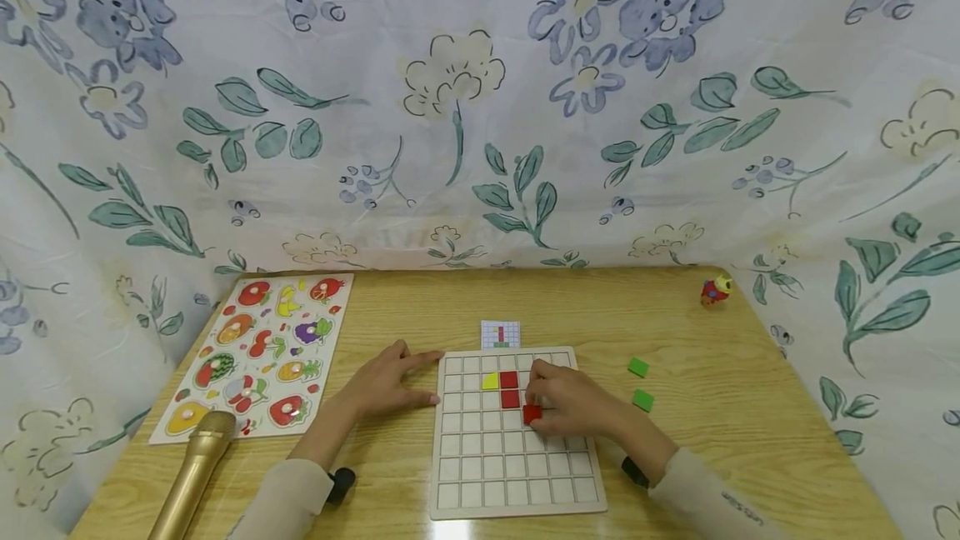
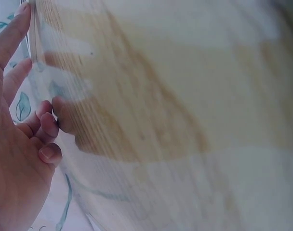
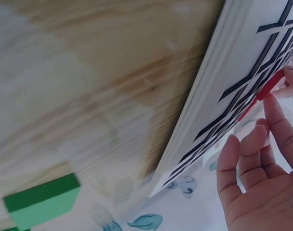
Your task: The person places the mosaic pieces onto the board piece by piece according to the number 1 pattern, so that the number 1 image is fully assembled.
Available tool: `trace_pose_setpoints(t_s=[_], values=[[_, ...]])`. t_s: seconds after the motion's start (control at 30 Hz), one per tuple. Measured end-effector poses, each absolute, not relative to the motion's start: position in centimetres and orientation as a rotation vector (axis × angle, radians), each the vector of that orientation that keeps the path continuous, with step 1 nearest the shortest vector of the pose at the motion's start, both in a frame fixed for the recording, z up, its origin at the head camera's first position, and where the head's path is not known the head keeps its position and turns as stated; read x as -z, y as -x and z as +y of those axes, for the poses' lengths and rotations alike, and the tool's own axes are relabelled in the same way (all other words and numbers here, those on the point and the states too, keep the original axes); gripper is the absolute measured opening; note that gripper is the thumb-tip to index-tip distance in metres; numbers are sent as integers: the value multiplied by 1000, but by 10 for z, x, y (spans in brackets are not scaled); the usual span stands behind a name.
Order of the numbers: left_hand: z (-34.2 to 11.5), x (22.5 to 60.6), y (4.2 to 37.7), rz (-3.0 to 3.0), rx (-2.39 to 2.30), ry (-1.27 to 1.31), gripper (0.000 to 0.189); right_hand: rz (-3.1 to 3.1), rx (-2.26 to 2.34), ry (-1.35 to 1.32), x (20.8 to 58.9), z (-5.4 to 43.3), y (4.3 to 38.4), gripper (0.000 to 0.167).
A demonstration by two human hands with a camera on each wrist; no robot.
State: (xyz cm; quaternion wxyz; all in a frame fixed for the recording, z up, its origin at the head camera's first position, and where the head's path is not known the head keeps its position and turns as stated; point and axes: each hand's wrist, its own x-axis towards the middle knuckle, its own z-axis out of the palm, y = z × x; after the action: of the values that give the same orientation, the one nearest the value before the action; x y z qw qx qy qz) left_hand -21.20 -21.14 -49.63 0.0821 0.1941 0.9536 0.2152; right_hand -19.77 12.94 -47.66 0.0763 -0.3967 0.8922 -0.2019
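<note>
Pinching a red tile (image 1: 532, 414) between thumb and finger, the right hand (image 1: 566, 402) is holding a narrow grip over the board (image 1: 517, 494), its other fingers lying loosely bent. The tile is sitting just to the near right of two red tiles (image 1: 510, 398) that are lying in one column; whether it is touching the board, I cannot tell. The left hand (image 1: 386, 382) is making a wide grip and holding nothing: its thumb is touching the board's left edge, and its index finger is resting at the far left corner.

Both forearms are slanting inward from the near side, light sleeves (image 1: 288, 494) covering them up to the wrists. The right hand is arching across the board's right edge, its back facing up.

At the near left, a gold mic (image 1: 191, 473) is lying on the bench (image 1: 390, 482), its head overlapping the near edge of a fruit puzzle (image 1: 273, 307). Bench wood is running between puzzle and board, giving the left forearm room. To the board's right, two green tiles (image 1: 642, 400) are lying beyond the right forearm. A yellow piece (image 1: 490, 381) is lying just left of the farther red tile. Beyond, a card (image 1: 500, 334) is lying at the board's far edge. A toy (image 1: 716, 290) is standing near the bench's far right corner, and a flowered curtain (image 1: 450, 173) is hanging behind.
</note>
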Motion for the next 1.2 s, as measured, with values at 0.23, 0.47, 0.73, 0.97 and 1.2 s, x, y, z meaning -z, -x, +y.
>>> trace_pose_setpoints(t_s=[0.23,0.47,0.73,0.97,1.2], values=[[-211,497,212,2854,-632,-580,74,2687,554,1242,474,118,195,18],[-212,498,213,2857,-637,-583,74,2683,524,1282,472,107,194,21],[-211,497,213,2855,-630,-591,75,2713,491,1346,472,103,192,20],[-212,498,214,2854,-629,-592,75,2723,491,1353,475,104,193,20],[-211,497,213,2856,-631,-583,75,2727,479,1296,477,104,193,22]])
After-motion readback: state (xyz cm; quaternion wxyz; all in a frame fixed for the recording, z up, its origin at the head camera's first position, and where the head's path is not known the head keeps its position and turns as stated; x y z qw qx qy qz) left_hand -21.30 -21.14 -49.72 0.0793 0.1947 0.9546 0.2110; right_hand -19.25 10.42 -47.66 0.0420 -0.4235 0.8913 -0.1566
